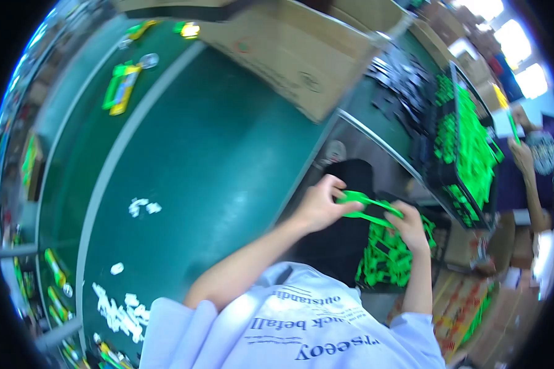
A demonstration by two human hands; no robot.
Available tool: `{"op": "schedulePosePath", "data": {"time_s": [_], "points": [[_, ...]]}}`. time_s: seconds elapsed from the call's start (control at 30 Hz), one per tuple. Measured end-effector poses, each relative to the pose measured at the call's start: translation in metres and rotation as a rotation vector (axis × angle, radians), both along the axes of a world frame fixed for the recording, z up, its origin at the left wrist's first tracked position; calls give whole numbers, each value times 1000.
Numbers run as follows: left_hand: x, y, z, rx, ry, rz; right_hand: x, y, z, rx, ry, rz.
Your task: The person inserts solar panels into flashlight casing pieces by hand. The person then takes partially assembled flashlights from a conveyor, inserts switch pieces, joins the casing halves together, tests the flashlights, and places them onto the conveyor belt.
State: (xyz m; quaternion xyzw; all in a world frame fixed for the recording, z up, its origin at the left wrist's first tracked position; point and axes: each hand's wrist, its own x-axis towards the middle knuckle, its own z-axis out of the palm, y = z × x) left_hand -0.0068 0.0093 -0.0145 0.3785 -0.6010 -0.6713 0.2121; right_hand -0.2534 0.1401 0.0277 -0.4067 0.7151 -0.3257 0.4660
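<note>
Between my two hands, above my lap, is a green plastic frame (pixel 373 210) with an open middle. My left hand (pixel 322 204) pinches its left end, and my right hand (pixel 407 226) has its fingers closed on the right end. Below and beside my right hand, a heap of similar green parts (pixel 385 257) lies in a container. The fine shape of the held part is blurred.
A green table (pixel 209 147) with white pieces (pixel 120 313) lies to my left. A cardboard box (pixel 301 61) stands ahead. At right are a black crate of green parts (pixel 474 147), dark parts (pixel 400 80) and a co-worker's arm (pixel 531 184).
</note>
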Motion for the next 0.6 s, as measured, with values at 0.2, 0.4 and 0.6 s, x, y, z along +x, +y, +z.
{"op": "schedulePosePath", "data": {"time_s": [0.2,0.4,0.6], "points": [[2,-4,5,42,120,-38,-56,180,-146,-18,-625,-705],[71,-77,55,-337,138,425,12,194,-182,308,-462,-793],[308,-286,67,-1118,-779,1001,40,111,-163,54,15,-621]]}}
